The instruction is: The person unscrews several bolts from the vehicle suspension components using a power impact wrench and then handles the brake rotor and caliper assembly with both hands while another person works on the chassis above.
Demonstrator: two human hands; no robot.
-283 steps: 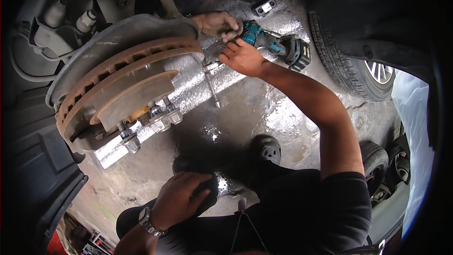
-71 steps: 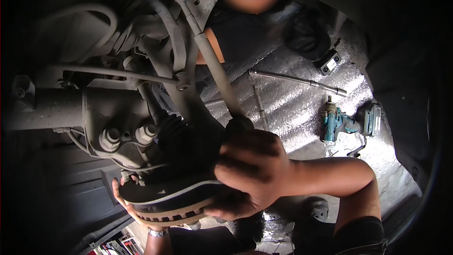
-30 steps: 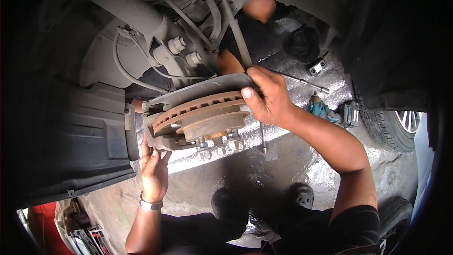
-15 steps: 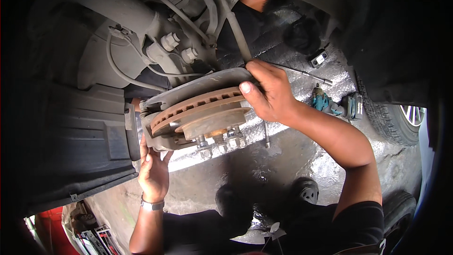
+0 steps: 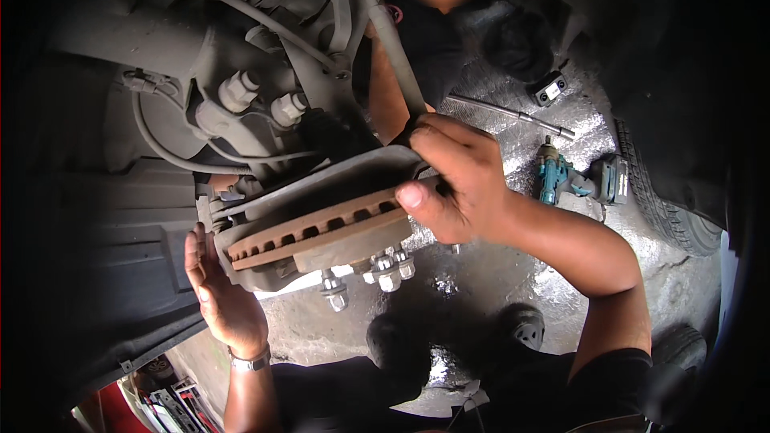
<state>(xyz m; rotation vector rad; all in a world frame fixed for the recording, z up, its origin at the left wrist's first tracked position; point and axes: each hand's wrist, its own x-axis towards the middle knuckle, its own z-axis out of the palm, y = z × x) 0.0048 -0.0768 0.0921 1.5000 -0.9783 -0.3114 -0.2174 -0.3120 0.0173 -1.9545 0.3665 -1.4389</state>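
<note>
My right hand (image 5: 457,180) grips the far end of the rusty vented brake disc (image 5: 321,228) and its metal backing shield (image 5: 337,167), thumb on the disc's rim. My left hand (image 5: 224,305), fingers stretched upward, is beside the caliper bracket (image 5: 245,273) at the disc's left end; whether it touches cannot tell. Wheel studs with nuts (image 5: 389,271) hang below the hub. Above are two large bolts (image 5: 239,90), a hose (image 5: 164,152) and a long suspension rod (image 5: 393,56).
A person (image 5: 417,24) is behind the suspension. A teal impact driver (image 5: 552,172), a long bar (image 5: 513,112) and a small black box (image 5: 549,88) lie on the silver mat. A tyre (image 5: 666,216) is at right, black wheel-arch liner (image 5: 120,248) at left.
The disc assembly has dropped lower in view and shifted left, with my right hand on it. My left hand has moved left and its fingers have straightened. The other person's arm shows more.
</note>
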